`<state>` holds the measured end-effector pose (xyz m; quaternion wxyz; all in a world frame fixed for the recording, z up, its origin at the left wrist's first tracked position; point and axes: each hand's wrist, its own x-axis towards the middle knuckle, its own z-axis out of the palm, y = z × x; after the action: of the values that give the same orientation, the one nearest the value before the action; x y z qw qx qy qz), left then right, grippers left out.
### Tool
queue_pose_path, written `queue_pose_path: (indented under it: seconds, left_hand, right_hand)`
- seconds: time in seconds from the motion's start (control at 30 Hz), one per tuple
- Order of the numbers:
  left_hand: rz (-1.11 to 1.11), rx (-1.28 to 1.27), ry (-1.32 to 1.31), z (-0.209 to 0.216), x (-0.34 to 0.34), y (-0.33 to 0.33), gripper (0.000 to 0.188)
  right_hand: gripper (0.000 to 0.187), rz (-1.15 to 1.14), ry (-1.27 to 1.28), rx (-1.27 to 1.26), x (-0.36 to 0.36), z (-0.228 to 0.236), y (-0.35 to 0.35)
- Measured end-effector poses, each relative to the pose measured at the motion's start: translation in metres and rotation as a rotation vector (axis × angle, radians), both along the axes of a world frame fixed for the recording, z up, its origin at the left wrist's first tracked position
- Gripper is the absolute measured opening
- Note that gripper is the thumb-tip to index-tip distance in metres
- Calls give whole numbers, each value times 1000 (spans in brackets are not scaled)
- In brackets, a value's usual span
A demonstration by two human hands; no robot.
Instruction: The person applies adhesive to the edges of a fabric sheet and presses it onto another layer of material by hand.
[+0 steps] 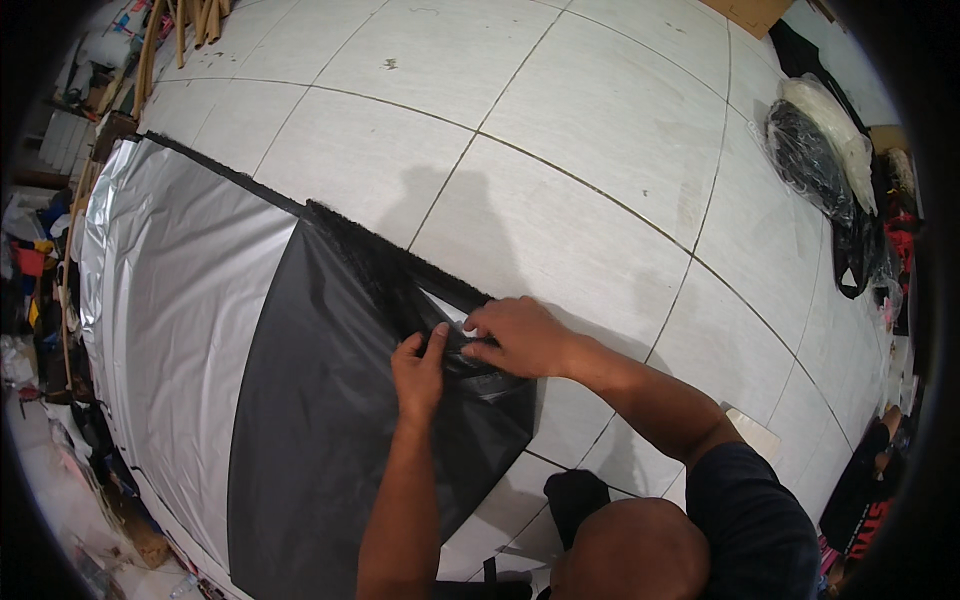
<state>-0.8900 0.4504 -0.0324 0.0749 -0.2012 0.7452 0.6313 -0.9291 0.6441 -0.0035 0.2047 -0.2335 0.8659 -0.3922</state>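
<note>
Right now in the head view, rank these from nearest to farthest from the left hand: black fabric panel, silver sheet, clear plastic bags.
1. black fabric panel: under the left hand.
2. silver sheet: to its left.
3. clear plastic bags: far upper right.

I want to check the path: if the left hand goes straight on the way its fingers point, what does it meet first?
Probably the right hand: the left hand points up-right at it, over the black sheet; they look almost touching.

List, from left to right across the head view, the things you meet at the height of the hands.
Cluttered heap of coloured items at the floor's edge → silver reflective sheet → black fabric panel → left hand → right hand → pale tiled floor → clear plastic bags of dark material.
</note>
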Motion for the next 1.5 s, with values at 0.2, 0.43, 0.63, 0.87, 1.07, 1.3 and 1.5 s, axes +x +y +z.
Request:
queue_pose_path:
  seconds: [0.2,0.43,0.63,0.87,1.07,1.3,1.5]
  left_hand:
    - [-5,-73,-15,-8,0,-5,43]
    - [-38,-36,2,-12,2,-8,35]
    - [-11,26,14,-7,1,-4,35]
    - [-4,-42,4,0,-3,0,46]
    - [-6,-83,-5,-9,1,-6,47]
    - [-14,-78,-24,5,-2,-2,43]
    - [11,-18,-29,-1,-1,-1,43]
  right_hand:
    - [37,-57,-262,-28,-4,-5,-2]
    - [39,-282,-434,-4,-9,-3,6]
    - [32,-270,196,110,-5,-7,6]
    - [29,117,-88,129,-3,-5,-7]
    - [37,-175,-285,-29,-9,-8,2]
    - [32,-208,-30,190,-10,-3,11]
    - [25,58,148,100,6,-6,-7]
